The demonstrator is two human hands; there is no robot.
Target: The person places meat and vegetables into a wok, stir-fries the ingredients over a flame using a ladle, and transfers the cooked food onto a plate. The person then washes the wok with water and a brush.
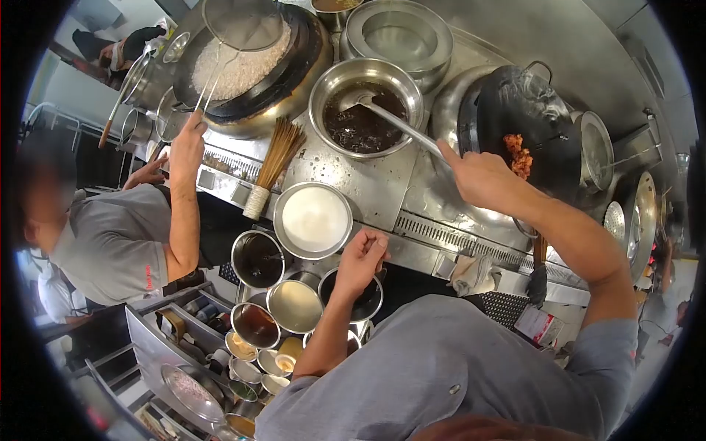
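Head: ladle within right fingers

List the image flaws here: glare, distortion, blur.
Head view: fisheye distortion, black corners; overhead-like glare on the steel counter and pale highlights in the right-hand wok; the co-worker has a blurred head; the ladle looks reasonably sharp.

You wear a grey shirt — short-sleeved, with a small round button — and your left hand and right hand are bare.
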